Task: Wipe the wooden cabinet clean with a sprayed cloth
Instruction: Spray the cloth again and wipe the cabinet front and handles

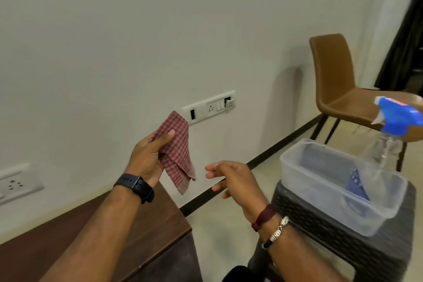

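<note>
Cabinet first: its dark brown wood-grain top sat at the lower left, against the wall, below your left forearm, and nothing touched it. You held the cloth up in front of you, clear of the wood, pinched in your left hand with the thumb pressed over its upper part and the fingers curled behind. That grip let most of the fabric hang free as a loose, folded flap, probably so a face of it was open to take spray. It was a thin woven piece in red and white check, soft enough to droop at its lower corner.

Your right hand was empty, fingers spread and slightly curled, hovering between the cloth and the clear plastic tub. The spray bottle stood upright in that tub, well apart from your fingers: a transparent body with a blue trigger head, blurred at the frame's edge. A blue patterned item lay inside the tub too; you could not tell what it was. The tub rested on a dark stool with a woven-look moulded surface, keeping the supplies within reach beside the cabinet. I judged wiping had not yet begun.
</note>
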